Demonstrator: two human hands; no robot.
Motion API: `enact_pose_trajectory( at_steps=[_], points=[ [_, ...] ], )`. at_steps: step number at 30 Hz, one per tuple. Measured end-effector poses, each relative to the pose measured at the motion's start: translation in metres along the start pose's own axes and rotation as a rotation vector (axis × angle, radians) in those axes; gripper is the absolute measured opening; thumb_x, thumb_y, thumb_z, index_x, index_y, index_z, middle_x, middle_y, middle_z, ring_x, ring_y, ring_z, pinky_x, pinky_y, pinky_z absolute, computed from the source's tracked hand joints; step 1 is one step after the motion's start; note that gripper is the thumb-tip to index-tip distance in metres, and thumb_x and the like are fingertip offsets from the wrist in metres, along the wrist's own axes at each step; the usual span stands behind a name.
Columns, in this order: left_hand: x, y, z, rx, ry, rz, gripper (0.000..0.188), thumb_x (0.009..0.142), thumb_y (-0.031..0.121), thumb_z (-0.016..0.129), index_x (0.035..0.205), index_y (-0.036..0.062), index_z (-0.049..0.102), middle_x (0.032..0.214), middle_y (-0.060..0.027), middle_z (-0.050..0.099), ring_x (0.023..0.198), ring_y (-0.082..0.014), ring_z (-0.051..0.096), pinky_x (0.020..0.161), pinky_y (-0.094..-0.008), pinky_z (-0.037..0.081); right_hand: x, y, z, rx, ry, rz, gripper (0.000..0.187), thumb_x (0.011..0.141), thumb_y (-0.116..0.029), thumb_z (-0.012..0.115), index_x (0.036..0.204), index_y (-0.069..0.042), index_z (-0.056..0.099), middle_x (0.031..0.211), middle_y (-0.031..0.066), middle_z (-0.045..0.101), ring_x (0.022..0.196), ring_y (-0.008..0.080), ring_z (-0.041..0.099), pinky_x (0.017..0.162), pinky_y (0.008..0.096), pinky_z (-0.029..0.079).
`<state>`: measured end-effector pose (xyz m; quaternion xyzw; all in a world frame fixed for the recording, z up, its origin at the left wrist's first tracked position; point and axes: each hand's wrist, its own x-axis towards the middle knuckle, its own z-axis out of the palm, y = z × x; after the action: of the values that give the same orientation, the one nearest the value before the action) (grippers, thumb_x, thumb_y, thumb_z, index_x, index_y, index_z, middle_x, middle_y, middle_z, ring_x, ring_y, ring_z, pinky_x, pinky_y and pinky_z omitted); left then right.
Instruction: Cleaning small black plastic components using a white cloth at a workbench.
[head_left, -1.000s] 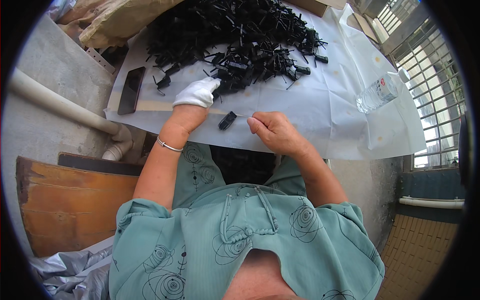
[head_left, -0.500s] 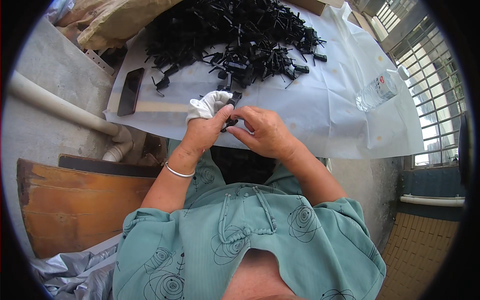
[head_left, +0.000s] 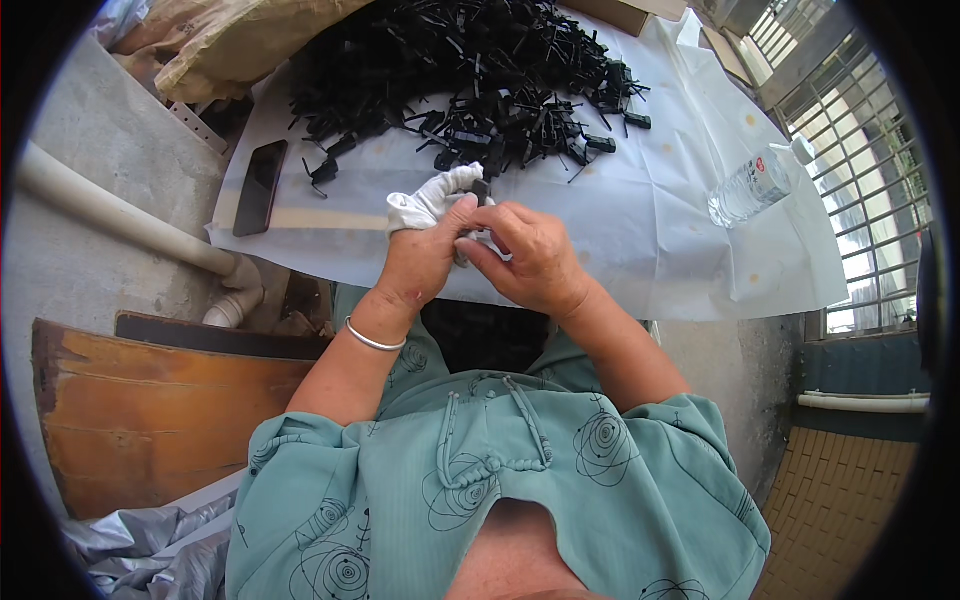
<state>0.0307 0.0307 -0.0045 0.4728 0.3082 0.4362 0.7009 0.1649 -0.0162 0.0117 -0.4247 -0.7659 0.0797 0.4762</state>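
Left hand [head_left: 428,245] is pinching a small, black, plastic-looking part [head_left: 481,190]; right hand [head_left: 535,258] is curling beside it, can't tell its grip. Probably light, stiff; I'd be holding its sides.

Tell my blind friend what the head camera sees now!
A partly gloved left hand holds a small black part, the bare right hand beside it. Beyond is a heap of black parts on a white sheet; phone left, bottle right.
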Motion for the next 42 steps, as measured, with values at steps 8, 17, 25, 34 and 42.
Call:
enact_pose_trajectory(
  at_steps=[8,17,25,34,42],
  points=[
    [-0.010,0.008,0.005,0.080,-0.234,0.065,0.028,0.088,0.012,0.055,0.113,-0.0006,0.050,0.081,-0.0013,0.056,0.060,-0.0045,0.048,0.050,-0.0181,0.041,0.002,0.015,-0.006,0.176,0.145,0.522,0.015,0.080,-0.011,0.065,0.078,-0.002,0.054,0.062,0.0040,0.049,0.053,0.0081,0.041,0.048,0.0223,0.036],
    [-0.023,0.008,0.010,0.487,-0.051,0.152,0.029,0.081,0.002,0.056,0.110,-0.0026,0.053,0.085,-0.0074,0.060,0.063,-0.0099,0.055,0.055,-0.0243,0.046,-0.007,0.004,-0.012,0.196,-0.185,0.408,0.025,0.092,-0.019,0.048,0.077,0.001,0.053,0.059,0.0051,0.048,0.057,0.0118,0.041,0.053,0.0276,0.038],
    [-0.023,-0.004,0.005,0.983,-0.005,0.632,0.030,0.075,0.003,0.059,0.104,-0.0034,0.055,0.093,-0.0176,0.061,0.084,-0.0301,0.060,0.075,-0.0343,0.048,-0.022,0.010,0.017,0.241,-0.042,0.599,0.025,0.091,-0.017,0.048,0.075,0.001,0.054,0.060,0.0040,0.048,0.057,0.0104,0.040,0.053,0.0274,0.038],
    [-0.023,0.001,-0.006,0.357,-0.036,0.223,0.028,0.086,0.005,0.052,0.113,0.0003,0.045,0.086,-0.0026,0.054,0.072,-0.0104,0.050,0.067,-0.0226,0.044,-0.010,0.004,-0.018,0.146,-0.274,0.620,0.016,0.085,-0.016,0.057,0.084,0.000,0.061,0.062,0.0039,0.050,0.057,0.0093,0.042,0.053,0.0252,0.039],
    [-0.029,0.008,-0.003,0.345,-0.178,-0.043,0.028,0.087,0.007,0.041,0.114,0.0012,0.048,0.085,-0.0022,0.054,0.063,-0.0045,0.043,0.051,-0.0168,0.035,-0.022,0.017,-0.012,0.202,-0.048,0.169,0.008,0.076,-0.003,0.065,0.083,-0.002,0.063,0.064,0.0056,0.054,0.056,0.0140,0.051,0.051,0.0256,0.042]
  ],
)
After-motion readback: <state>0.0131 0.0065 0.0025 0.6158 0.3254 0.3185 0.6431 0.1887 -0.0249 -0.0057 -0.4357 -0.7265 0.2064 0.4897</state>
